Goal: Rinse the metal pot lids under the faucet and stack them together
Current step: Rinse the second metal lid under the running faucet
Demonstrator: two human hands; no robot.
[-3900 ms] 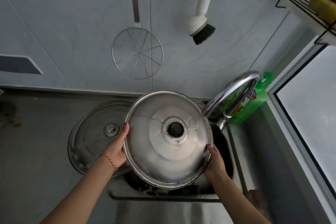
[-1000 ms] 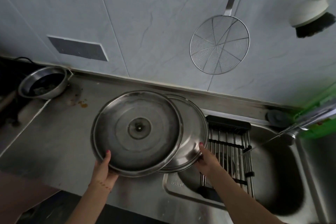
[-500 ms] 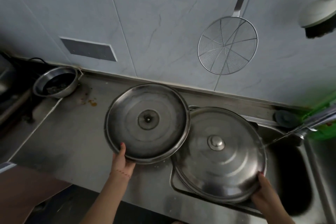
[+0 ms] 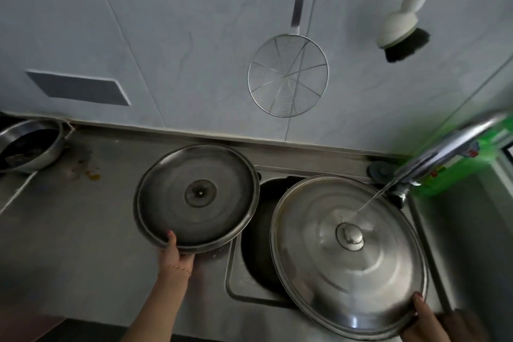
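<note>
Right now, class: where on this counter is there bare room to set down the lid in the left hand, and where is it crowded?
Free: the steel counter between the metal bowl at far left and the sink, though stained near the bowl. Crowded: the sink side, where the right hand holds the knobbed lid under the faucet stream. The left hand holds the upturned lid.

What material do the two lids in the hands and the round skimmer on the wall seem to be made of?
Lid with knob: seems stainless steel, brushed; grey sheen, bright glints, concentric rings under the water.
Upturned lid: likely the same metal, duller; soft grey reflections.
Skimmer: thin metal wire mesh on a flat metal handle; the wall shows through it.
</note>
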